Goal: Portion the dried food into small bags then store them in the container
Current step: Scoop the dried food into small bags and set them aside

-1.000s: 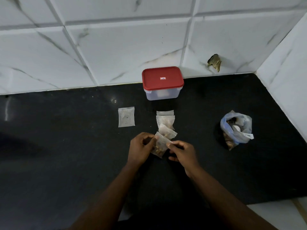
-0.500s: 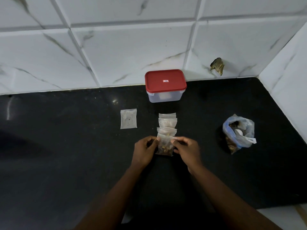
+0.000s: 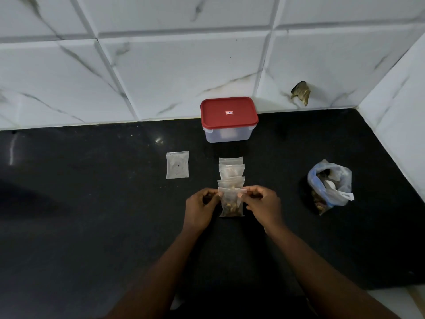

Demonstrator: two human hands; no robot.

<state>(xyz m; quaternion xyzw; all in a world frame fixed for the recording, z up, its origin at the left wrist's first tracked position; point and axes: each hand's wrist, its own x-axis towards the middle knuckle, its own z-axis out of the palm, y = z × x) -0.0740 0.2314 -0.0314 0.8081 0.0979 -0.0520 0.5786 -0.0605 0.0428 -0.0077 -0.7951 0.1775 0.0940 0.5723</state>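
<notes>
Clear plastic small bag of brown dried food stands on the black bench; your left grip and right grip pinch its top corners. Other bags overlap just behind it, toward the red-lidded container.

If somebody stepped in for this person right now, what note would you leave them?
Left grip and right grip: each pinches a top corner of one small bag with food in it, on the counter.
About three more filled bags lie overlapping in a row behind it, toward the container. Its red lid is on.
A flat, empty-looking bag lies left of the row. The bulk bag sits open at the right.
Done: several portions bagged.
Left: finish this bag, portion any remaining food, take the lid off, store all the bags.
</notes>
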